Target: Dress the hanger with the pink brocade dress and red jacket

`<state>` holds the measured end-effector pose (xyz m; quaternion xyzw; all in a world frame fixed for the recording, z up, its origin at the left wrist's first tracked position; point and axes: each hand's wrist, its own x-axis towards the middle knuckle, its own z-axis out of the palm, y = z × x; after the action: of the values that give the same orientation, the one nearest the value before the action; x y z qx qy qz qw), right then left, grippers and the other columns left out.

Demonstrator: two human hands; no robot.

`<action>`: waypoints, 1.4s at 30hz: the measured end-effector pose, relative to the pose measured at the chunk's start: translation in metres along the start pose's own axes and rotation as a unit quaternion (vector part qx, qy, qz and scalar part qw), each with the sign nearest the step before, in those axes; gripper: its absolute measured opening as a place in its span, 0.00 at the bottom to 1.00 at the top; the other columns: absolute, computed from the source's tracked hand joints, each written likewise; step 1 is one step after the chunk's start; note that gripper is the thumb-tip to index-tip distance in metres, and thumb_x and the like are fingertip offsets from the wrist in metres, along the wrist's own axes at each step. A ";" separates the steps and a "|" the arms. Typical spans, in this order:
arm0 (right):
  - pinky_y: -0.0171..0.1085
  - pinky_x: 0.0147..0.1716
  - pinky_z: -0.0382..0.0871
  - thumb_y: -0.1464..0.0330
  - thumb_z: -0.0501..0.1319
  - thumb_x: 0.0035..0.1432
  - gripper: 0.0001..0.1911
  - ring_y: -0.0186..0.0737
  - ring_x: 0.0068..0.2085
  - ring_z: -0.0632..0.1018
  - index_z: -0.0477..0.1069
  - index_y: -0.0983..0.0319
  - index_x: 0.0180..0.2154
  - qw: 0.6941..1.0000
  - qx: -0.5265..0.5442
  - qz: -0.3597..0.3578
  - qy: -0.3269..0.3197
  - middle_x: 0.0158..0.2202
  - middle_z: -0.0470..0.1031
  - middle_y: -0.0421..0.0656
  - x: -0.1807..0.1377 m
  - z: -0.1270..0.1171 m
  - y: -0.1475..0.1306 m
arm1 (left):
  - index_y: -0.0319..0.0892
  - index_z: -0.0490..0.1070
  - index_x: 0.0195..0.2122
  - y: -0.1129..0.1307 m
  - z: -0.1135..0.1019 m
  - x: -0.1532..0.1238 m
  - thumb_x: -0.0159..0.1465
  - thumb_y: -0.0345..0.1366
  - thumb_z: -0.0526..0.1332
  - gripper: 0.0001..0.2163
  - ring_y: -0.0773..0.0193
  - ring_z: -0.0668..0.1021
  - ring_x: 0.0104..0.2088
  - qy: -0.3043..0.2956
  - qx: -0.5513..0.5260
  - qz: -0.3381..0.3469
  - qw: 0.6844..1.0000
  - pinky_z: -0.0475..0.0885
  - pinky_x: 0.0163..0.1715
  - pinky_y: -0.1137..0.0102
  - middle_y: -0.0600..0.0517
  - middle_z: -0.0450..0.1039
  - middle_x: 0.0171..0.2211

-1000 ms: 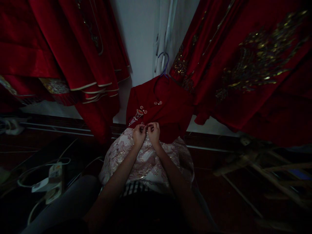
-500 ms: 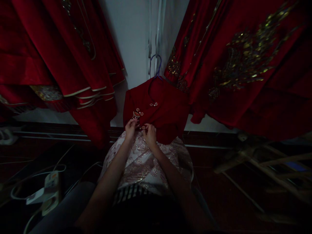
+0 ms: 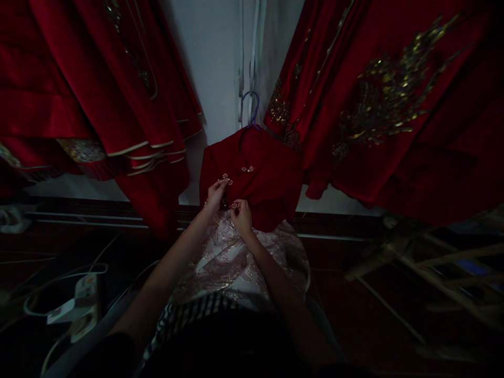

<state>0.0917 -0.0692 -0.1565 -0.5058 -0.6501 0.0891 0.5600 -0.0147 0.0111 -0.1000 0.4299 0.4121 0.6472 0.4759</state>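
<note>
A dark red top (image 3: 271, 181) hangs on a purple hanger (image 3: 255, 107), and its lower part lies over a pink and white brocade cloth (image 3: 224, 262) across my lap. My left hand (image 3: 215, 195) is closed, its fingertips pinched at a beaded ornament (image 3: 227, 179) on the top's front; the fan-shaped part is hidden behind the fingers. Lower and to the right, my right hand (image 3: 242, 218) pinches a small beaded fastener (image 3: 233, 205) near the hem. Another beaded fastener (image 3: 248, 169) sits below the neckline, touched by neither hand.
Red garments (image 3: 129, 115) with gold trim hang at the left; more with gold sequins (image 3: 394, 94) hang at the right. A white power strip (image 3: 84, 307) with cables lies at lower left. A wooden frame (image 3: 417, 262) stands at the right on the dark floor.
My left hand has moved slightly up and right, from beside the fan-shaped ornament to over it. My right hand has stayed at the lower fastener. The view has shifted slightly.
</note>
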 end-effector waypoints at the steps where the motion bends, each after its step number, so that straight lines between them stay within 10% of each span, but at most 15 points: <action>1: 0.37 0.41 0.64 0.72 0.55 0.53 0.11 0.40 0.39 0.70 0.65 0.61 0.41 1.000 0.000 0.001 0.000 0.37 0.68 0.44 0.000 0.000 0.000 | 0.40 0.77 0.35 -0.001 0.003 0.001 0.49 0.45 0.69 0.16 0.66 0.77 0.39 0.001 0.002 -0.004 1.000 0.68 0.45 0.70 0.49 0.78 0.37; 7: 0.37 0.41 0.64 0.73 0.55 0.53 0.10 0.39 0.38 0.70 0.65 0.61 0.40 1.000 0.005 0.002 -0.001 0.36 0.68 0.43 0.001 -0.002 -0.001 | 0.39 0.77 0.31 -0.007 0.012 0.008 0.46 0.36 0.71 0.11 0.66 0.77 0.39 0.024 -0.035 -0.035 0.998 0.66 0.49 0.69 0.51 0.78 0.34; 13: 0.36 0.40 0.64 0.72 0.55 0.53 0.09 0.39 0.38 0.70 0.65 0.61 0.39 1.000 0.008 -0.001 0.000 0.36 0.68 0.43 0.002 -0.002 -0.001 | 0.40 0.77 0.38 0.000 -0.001 -0.001 0.52 0.38 0.68 0.13 0.67 0.78 0.40 -0.081 -0.182 -0.133 0.971 0.69 0.49 0.70 0.50 0.78 0.40; 25: 0.36 0.40 0.65 0.72 0.55 0.53 0.10 0.39 0.37 0.70 0.66 0.61 0.39 1.000 0.008 0.004 -0.001 0.36 0.68 0.43 0.002 -0.002 0.000 | 0.39 0.76 0.37 0.008 0.015 -0.005 0.52 0.39 0.68 0.13 0.63 0.78 0.44 -0.056 -0.194 -0.121 0.972 0.67 0.53 0.67 0.48 0.79 0.38; 31: 0.37 0.40 0.65 0.72 0.55 0.52 0.10 0.39 0.38 0.70 0.66 0.61 0.39 1.000 0.007 0.003 -0.005 0.36 0.68 0.43 0.002 -0.002 0.000 | 0.38 0.77 0.34 -0.004 0.012 0.001 0.52 0.41 0.66 0.13 0.62 0.79 0.40 0.062 -0.026 -0.044 0.997 0.70 0.46 0.69 0.50 0.79 0.34; 42: 0.35 0.38 0.64 0.73 0.55 0.51 0.11 0.38 0.36 0.69 0.66 0.61 0.39 1.000 0.006 0.006 -0.007 0.35 0.67 0.41 0.002 -0.002 0.000 | 0.40 0.79 0.32 0.004 0.002 0.002 0.51 0.38 0.66 0.09 0.59 0.78 0.33 0.076 0.205 0.099 0.971 0.68 0.41 0.68 0.50 0.78 0.29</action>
<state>0.0940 -0.0686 -0.1549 -0.5058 -0.6503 0.1002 0.5579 -0.0141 0.0123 -0.0956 0.5063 0.5260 0.6242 0.2783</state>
